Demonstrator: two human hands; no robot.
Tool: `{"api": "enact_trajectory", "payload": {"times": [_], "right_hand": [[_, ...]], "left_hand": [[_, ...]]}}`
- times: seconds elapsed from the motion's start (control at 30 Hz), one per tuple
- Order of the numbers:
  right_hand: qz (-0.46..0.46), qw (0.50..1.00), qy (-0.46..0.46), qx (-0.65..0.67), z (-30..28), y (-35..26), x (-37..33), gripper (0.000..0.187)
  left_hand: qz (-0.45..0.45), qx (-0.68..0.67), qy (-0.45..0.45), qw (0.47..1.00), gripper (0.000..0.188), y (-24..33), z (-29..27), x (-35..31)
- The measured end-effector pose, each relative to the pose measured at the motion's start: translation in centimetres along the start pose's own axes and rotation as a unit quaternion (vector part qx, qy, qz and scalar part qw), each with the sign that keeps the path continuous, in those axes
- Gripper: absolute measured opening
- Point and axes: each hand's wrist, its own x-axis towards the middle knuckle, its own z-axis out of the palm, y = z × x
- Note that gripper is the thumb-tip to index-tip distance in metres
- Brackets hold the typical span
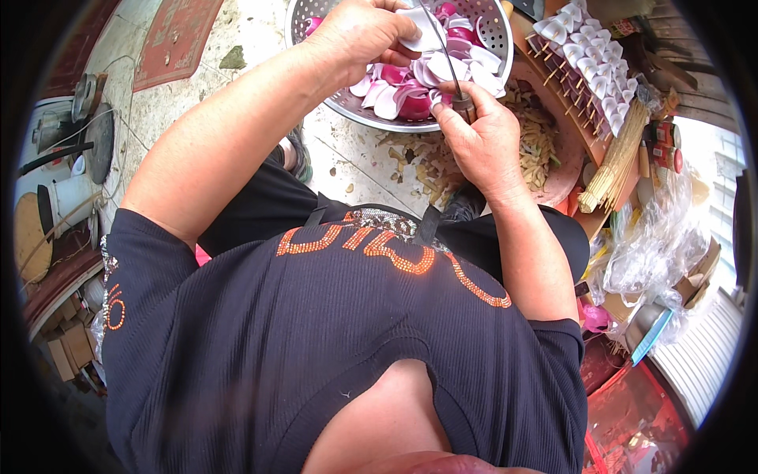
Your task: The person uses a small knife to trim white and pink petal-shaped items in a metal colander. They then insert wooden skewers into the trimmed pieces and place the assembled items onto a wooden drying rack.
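Observation:
A metal colander (pixel 505 59) full of cut red onion pieces (pixel 395 91) stands at the top of the view. Over it, my left hand (pixel 359 35) is closed, pinching a pale onion petal (pixel 427 33) between thumb and fingers. My right hand (pixel 483 141) wraps round the short brown handle of a knife (pixel 447 55). Its thin dark blade, seen nearly edge-on, points up and away and passes close beside the petal in my left hand. I cannot tell whether the blade touches it.
Skewered onion pieces (pixel 588 59) lie in rows on a surface at the right. Beside them are a bundle of bamboo skewers (pixel 616 162), red-labelled jars (pixel 666 146) and clear plastic bags (pixel 663 245). Peelings (pixel 426 170) litter the floor. A white bucket (pixel 71 197) stands left.

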Motion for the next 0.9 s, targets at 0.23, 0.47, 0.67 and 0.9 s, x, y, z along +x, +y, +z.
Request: {"api": "enact_trajectory", "payload": {"times": [0.23, 0.47, 0.67, 0.9], "right_hand": [[0.015, 1.000, -0.013, 0.023, 0.1, -0.1, 0.4, 0.028], [0.023, 0.997, -0.016, 0.071, 1.2, 0.7, 1.4, 0.029], [-0.071, 0.997, -0.001, 0.008, 1.8, 0.5, 3.7, 0.032], [-0.074, 0.996, 0.001, -0.042, 1.4, 0.2, 6.0, 0.041]], "left_hand": [[-0.032, -0.012, -0.035, 0.999, 0.030, 0.0, -0.2, -0.5], [-0.091, -0.049, -0.095, 0.990, 0.028, 0.3, 0.4, -2.5], [-0.145, -0.043, -0.173, 0.973, 0.024, -0.3, -0.9, -2.2], [-0.065, 0.225, -0.150, 0.961, 0.026, -0.4, -2.1, -2.0]]}}
